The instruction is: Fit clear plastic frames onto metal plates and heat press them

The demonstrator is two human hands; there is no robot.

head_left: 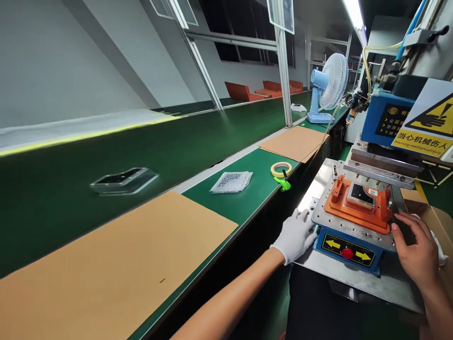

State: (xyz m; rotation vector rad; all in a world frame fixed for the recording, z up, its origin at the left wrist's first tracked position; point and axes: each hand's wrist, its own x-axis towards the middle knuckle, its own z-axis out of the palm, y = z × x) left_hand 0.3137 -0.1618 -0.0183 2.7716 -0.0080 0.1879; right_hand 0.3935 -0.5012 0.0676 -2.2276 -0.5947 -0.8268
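Observation:
My left hand (pixel 294 234), in a white glove, rests with fingers spread on the left edge of the steel base plate (pixel 354 278) of a small press. My bare right hand (pixel 417 248) lies against the right side of the plate, fingers curled over its edge, holding nothing I can name. Between the hands sits an orange fixture (pixel 357 204) with a dark square part (pixel 361 193) seated in it. A blue panel (pixel 348 251) with yellow arrows and a red button faces me below it. The press head (pixel 385 163) hangs above the fixture.
A green conveyor belt (pixel 106 160) runs on the left, carrying a clear tray (pixel 123 181). On the green side table lie two cardboard sheets (pixel 116 264), a bubble-wrap bag (pixel 231 182), a tape roll (pixel 281 169) and a green clip. A blue fan (pixel 327 87) stands beyond.

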